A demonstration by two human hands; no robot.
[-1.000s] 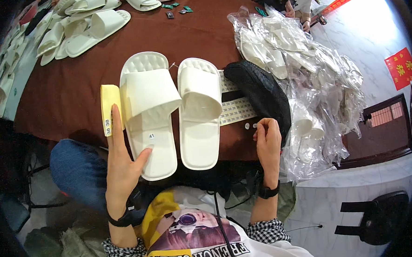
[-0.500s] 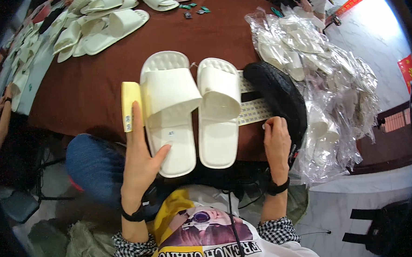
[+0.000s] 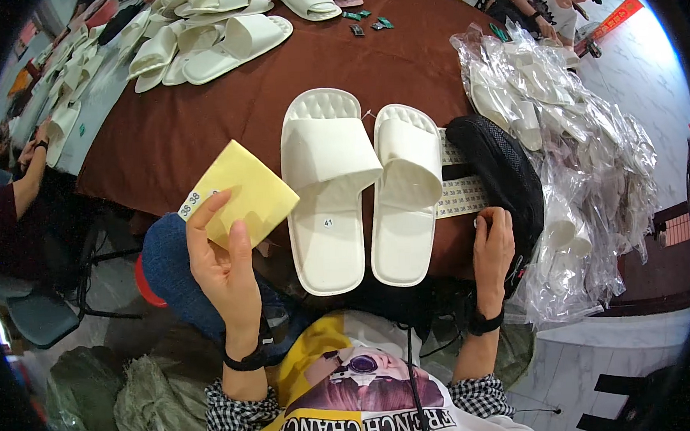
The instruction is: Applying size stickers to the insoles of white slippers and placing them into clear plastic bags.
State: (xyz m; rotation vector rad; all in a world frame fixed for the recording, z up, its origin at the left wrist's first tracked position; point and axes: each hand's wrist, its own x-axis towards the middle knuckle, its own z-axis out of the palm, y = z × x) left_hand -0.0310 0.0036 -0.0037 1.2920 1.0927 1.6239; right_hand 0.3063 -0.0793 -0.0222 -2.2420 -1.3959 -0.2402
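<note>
My left hand (image 3: 227, 276) pinches a folded yellow sticker sheet (image 3: 252, 191) between thumb and fingers, left of the slippers. Its broad face is turned up, with printed marks at one corner. Side by side on the table edge lie a larger white slipper (image 3: 327, 251) with a small round label on its insole and a smaller white slipper (image 3: 403, 244). Right of them, my right hand (image 3: 493, 251) is closed in a pinch, a small round white sticker (image 3: 476, 223) at its fingertips. Beside it, a flat label sheet (image 3: 463, 197) lies partly under a black mesh pouch (image 3: 506, 168).
A brown cloth covers the table (image 3: 200, 122). White slippers (image 3: 235, 49) are piled at the far left, with small green packets (image 3: 382, 23) nearby. Plastic-bagged slippers (image 3: 550, 111) heap up at the right. Other people sit at the far right and far left.
My left hand has drawn back from the larger slipper, turning the yellow sheet so its broad face shows. My right hand keeps its pinch beside the pouch. The whole view has shifted.
</note>
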